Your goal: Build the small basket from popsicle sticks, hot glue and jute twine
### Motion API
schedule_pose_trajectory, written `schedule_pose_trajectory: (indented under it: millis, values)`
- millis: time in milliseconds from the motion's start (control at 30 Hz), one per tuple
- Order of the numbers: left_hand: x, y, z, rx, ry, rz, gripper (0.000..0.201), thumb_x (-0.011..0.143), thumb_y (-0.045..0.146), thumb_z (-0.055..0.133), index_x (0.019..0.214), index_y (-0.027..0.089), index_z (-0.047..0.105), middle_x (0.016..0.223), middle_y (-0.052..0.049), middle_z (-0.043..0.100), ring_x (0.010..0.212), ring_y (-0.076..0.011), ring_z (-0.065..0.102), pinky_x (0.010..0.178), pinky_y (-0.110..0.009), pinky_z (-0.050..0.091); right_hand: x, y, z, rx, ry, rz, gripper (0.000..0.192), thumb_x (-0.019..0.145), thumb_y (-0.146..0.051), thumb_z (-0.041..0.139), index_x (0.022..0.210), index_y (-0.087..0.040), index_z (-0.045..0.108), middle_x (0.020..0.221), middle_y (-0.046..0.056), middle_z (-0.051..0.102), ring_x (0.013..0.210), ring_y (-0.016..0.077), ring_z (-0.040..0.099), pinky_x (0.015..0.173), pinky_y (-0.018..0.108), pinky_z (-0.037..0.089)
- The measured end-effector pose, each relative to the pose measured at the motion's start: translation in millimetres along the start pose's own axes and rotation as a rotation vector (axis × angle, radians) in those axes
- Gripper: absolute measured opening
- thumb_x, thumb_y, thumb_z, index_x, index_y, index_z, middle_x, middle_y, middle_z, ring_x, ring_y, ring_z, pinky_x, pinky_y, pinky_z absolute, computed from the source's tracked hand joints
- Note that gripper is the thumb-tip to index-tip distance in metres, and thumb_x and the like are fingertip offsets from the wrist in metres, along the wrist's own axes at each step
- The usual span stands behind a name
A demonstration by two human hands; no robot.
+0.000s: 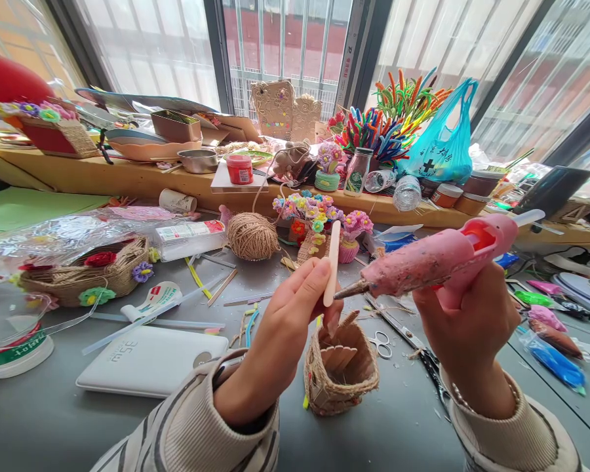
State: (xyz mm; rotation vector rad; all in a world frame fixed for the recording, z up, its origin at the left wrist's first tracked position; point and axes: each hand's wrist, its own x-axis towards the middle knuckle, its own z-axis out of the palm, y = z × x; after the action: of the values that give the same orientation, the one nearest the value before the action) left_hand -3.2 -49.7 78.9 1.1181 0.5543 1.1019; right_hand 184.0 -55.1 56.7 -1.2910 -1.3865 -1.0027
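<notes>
Between the fingers of my left hand (295, 314) a pale wooden craft stick (332, 262) is held upright. My right hand (465, 328) grips a pink hot glue gun (437, 259) by its handle, a clear glue stick jutting from its back end. Its metal nozzle (353, 289) points left at the lower end of the craft stick; whether they touch I cannot tell. Just below, a small twine-wrapped basket (341, 373) stands on the grey table, with several wooden sticks (338, 359) showing inside it. The left fingertips partly hide the basket's back rim.
Left of my hands lie a white power bank (152, 360) and clear glue sticks (132, 324). Behind are a ball of twine (253, 236) and crocheted flowers (314, 213). Small scissors (382, 344) and larger black scissors (430, 367) lie right of the basket. A crowded wooden ledge (206, 193) runs along the window.
</notes>
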Motion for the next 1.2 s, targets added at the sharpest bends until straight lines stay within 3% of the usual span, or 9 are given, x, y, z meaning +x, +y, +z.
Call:
schedule_pose_trajectory:
  millis: [367, 600, 733, 1200]
  values:
    - [-1.6, -0.5, 0.1, 0.024, -0.013, 0.031, 0.032, 0.089, 0.033, 0.037, 0.061, 0.018, 0.041, 0.050, 0.007, 0.039, 0.049, -0.0061, 0.036, 0.050, -0.018, 0.033, -0.5, -0.9, -1.4, 0.011, -0.007, 0.031, 0.024, 0.072, -0.042, 0.055, 0.070, -0.022, 0.043, 0.052, -0.004, 0.031, 0.042, 0.0085, 0.031, 0.037, 0.024, 0.028]
    - [-0.9, 1.1, 1.0, 0.019, -0.012, 0.035, 0.033, 0.089, 0.032, 0.036, 0.060, 0.018, 0.041, 0.050, 0.006, 0.039, 0.049, -0.0063, 0.036, 0.050, -0.018, 0.034, 1.7, 0.1, -1.0, 0.007, 0.028, -0.024, 0.024, 0.071, -0.041, 0.056, 0.071, -0.021, 0.044, 0.053, -0.004, 0.036, 0.044, 0.0100, 0.037, 0.038, 0.023, 0.030]
    - [-2.3, 2.3, 1.0, 0.029, 0.001, 0.014, 0.031, 0.089, 0.034, 0.037, 0.062, 0.018, 0.041, 0.050, 0.006, 0.041, 0.048, -0.0059, 0.037, 0.051, -0.018, 0.034, 0.6, 0.1, -2.4, -0.028, -0.018, -0.017, 0.023, 0.074, -0.041, 0.053, 0.079, -0.019, 0.047, 0.056, -0.003, 0.039, 0.047, 0.0108, 0.041, 0.041, 0.023, 0.032]
    - [-2.2, 3.0, 1.1, 0.033, -0.022, 0.018, 0.031, 0.089, 0.034, 0.036, 0.062, 0.018, 0.039, 0.049, 0.007, 0.038, 0.048, -0.0064, 0.035, 0.051, -0.018, 0.032, 0.7, 1.7, -2.0, -0.053, 0.014, -0.017, 0.026, 0.072, -0.043, 0.056, 0.075, -0.019, 0.046, 0.054, -0.004, 0.037, 0.045, 0.0096, 0.039, 0.041, 0.022, 0.026]
